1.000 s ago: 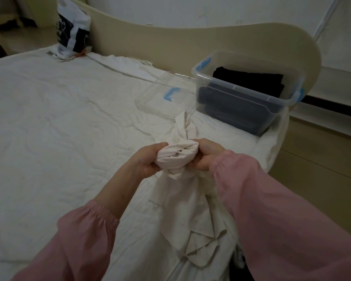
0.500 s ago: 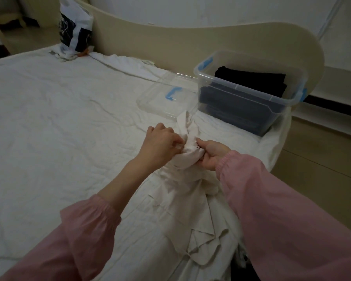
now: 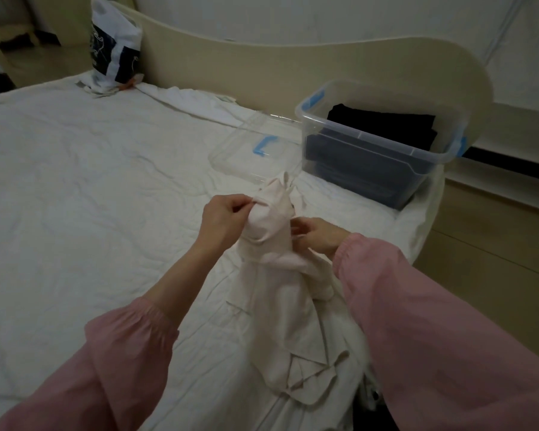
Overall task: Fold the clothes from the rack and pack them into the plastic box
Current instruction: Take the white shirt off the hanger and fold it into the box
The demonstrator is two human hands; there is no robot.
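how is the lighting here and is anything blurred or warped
Head view: dim, flat light, no hard shadows; the wide lens stretches the right sleeve toward the frame edge; the right hand at the cream garment looks slightly motion-smeared; the black clothes in the plastic box lose detail.

I wear loose pale-pink sleeves with gathered elastic cuffs: left sleeve (image 3: pixel 119 368) at seven o'clock, right sleeve (image 3: pixel 442 331) at four o'clock.
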